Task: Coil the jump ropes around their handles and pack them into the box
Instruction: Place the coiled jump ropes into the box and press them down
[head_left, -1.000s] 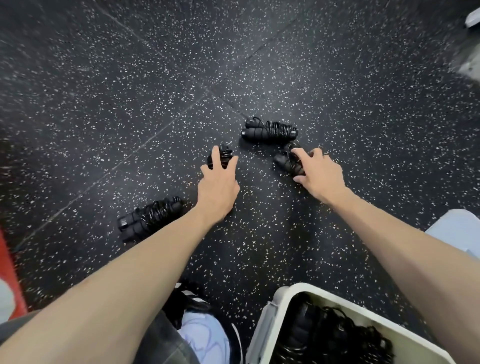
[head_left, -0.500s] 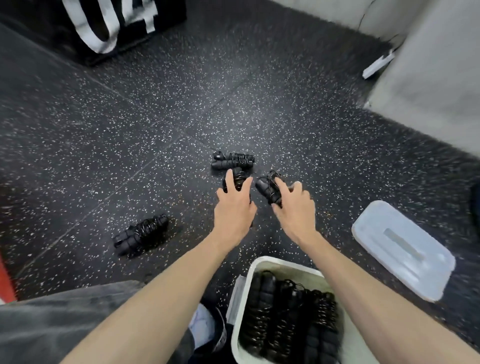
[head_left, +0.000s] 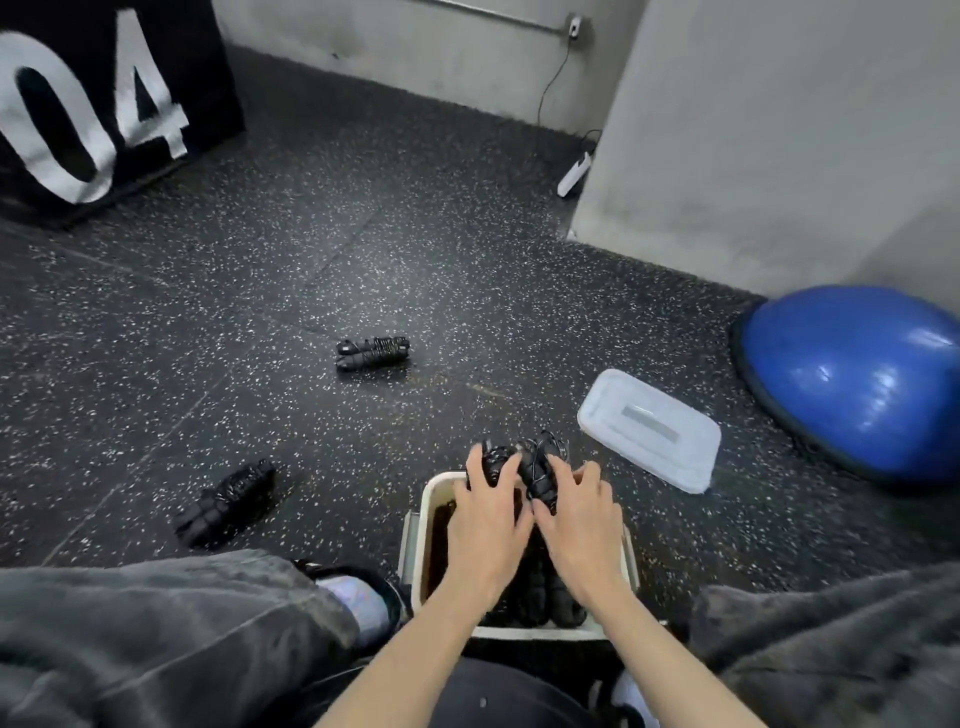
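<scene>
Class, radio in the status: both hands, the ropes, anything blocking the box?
Left hand and right hand each grip a coiled black jump rope over the open white plastic box. Two coiled ropes on floor. Nothing blocking.

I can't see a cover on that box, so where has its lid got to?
The lid lies flat on the speckled floor, right of the box, between it and the blue dome.

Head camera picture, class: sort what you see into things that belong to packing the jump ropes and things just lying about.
Belongs to the job:
left hand holding a coiled rope
right hand holding another rope
box
two ropes on the floor
lid

Just lying about:
blue ball
power strip
</scene>
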